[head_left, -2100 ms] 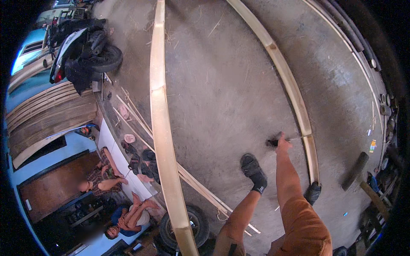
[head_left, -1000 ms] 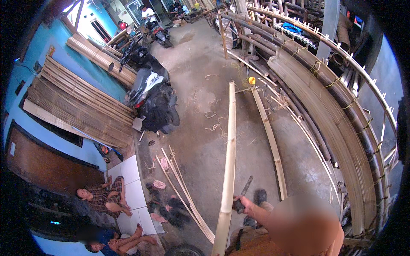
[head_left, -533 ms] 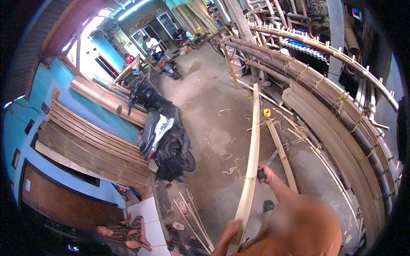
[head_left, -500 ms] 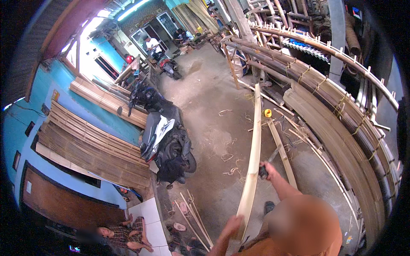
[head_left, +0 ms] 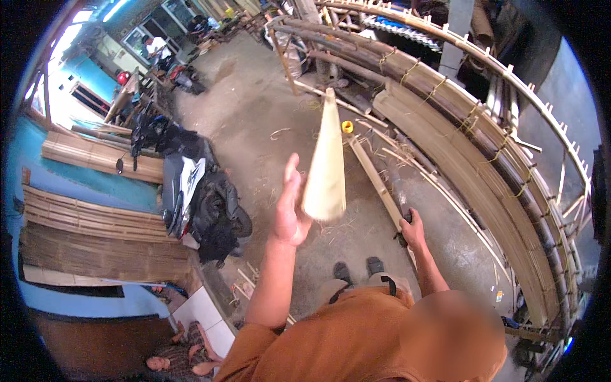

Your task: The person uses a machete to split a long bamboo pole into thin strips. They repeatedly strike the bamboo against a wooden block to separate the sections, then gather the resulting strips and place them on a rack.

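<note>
Grey concrete floor (head_left: 254, 105) extends under the work. Near the centre, a long, pale split-bamboo strip (head_left: 326, 165) points toward twelve o'clock. The left hand (head_left: 289, 213) is wide open, fingers upward, beside the strip's near end; whether they touch, I cannot tell. At three o'clock from it, the right hand (head_left: 414, 230) is closed around a dark tool handle (head_left: 401, 239). At nine o'clock stands a black-and-white motorbike (head_left: 191, 181).

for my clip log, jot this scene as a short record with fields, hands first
left hand: fingers spread open, at the near end of a pale bamboo strip; grip unclear
right hand: closed around a dark-handled tool
near right hand: second bamboo strip
by its far end: small yellow object
picture left: parked motorbike
</note>
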The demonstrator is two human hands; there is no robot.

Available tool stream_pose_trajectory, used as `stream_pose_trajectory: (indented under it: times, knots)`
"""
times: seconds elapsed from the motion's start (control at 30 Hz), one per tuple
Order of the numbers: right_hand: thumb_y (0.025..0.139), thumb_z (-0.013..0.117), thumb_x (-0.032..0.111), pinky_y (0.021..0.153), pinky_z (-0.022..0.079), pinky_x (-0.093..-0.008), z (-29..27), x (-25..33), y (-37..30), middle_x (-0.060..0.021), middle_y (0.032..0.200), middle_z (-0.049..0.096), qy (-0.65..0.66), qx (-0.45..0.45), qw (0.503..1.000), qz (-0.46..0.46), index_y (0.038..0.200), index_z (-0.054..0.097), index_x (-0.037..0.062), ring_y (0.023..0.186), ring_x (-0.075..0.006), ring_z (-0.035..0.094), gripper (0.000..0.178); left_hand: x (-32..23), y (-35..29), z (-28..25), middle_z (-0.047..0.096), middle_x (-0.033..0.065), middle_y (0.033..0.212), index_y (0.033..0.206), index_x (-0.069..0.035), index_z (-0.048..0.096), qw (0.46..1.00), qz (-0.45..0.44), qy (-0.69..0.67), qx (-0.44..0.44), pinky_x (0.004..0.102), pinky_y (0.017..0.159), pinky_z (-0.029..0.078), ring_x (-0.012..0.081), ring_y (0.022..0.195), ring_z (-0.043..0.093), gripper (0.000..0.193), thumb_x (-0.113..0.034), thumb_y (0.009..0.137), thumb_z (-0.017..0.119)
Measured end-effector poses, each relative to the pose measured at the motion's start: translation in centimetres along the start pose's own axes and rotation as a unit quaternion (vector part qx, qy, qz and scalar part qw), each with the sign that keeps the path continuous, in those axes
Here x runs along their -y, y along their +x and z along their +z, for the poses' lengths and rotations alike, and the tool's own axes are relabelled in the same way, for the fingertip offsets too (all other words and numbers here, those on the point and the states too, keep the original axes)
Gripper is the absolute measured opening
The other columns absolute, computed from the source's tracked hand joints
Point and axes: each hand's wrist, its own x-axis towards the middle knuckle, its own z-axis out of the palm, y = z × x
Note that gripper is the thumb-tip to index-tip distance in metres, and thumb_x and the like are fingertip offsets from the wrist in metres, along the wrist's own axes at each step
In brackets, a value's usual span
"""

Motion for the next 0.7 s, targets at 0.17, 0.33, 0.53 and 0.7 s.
stream_pose_trajectory:
  times: [0.17, 0.33, 0.53, 0.7]
  knots:
    - [0.087, 0.056, 0.009, 0.061, 0.053, -0.0338, -3.4, 16.0, -10.2, -0.0152, 0.092, 0.065, 0.326, 0.083, 0.937, 0.097, 0.147, 0.035, 0.0086, 0.067, -0.0216, 0.065, 0.064, -2.2, 3.1, 4.3, 0.046, 0.0119, 0.137, 0.154, -0.012, 0.015, 0.953, 0.218, 0.012, 0.211, 0.0519, 0.11, 0.04, 0.0322, 0.131, 0.047, 0.076, -0.031, 0.096, 0.06]
    - [0.085, 0.06, 0.004, 0.064, 0.052, -0.0314, -2.0, 24.1, -14.3, -0.0074, 0.086, 0.061, 0.232, 0.067, 0.95, -0.197, 0.147, 0.036, 0.011, 0.07, -0.0168, 0.063, 0.067, -2.3, 6.4, 4.4, 0.041, 0.0107, 0.14, 0.145, -0.009, 0.031, 0.94, 0.231, 0.135, 0.213, 0.0431, 0.103, 0.049, 0.0251, 0.121, 0.054, 0.061, -0.016, 0.095, 0.065]
    - [0.083, 0.064, 0.004, 0.071, 0.054, -0.035, -1.2, 30.9, -14.5, -0.0154, 0.096, 0.066, -0.042, -0.071, 0.895, -0.438, 0.131, 0.052, 0.009, 0.081, -0.0265, 0.068, 0.05, -2.5, 6.3, 8.0, 0.047, 0.0104, 0.134, 0.141, -0.005, 0.037, 0.883, 0.375, 0.234, 0.156, 0.033, 0.085, 0.058, 0.0234, 0.105, 0.064, 0.051, -0.017, 0.098, 0.062]
    - [0.083, 0.067, 0.004, 0.063, 0.053, -0.0348, -1.0, 33.1, -11.8, -0.0174, 0.085, 0.065, -0.071, -0.107, 0.848, -0.514, 0.12, 0.059, 0.003, 0.067, -0.0305, 0.066, 0.038, -2.2, 7.3, 8.7, 0.051, 0.0086, 0.13, 0.139, -0.005, 0.038, 0.888, 0.365, 0.215, 0.178, 0.0327, 0.084, 0.057, 0.0213, 0.105, 0.064, 0.051, -0.015, 0.096, 0.064]
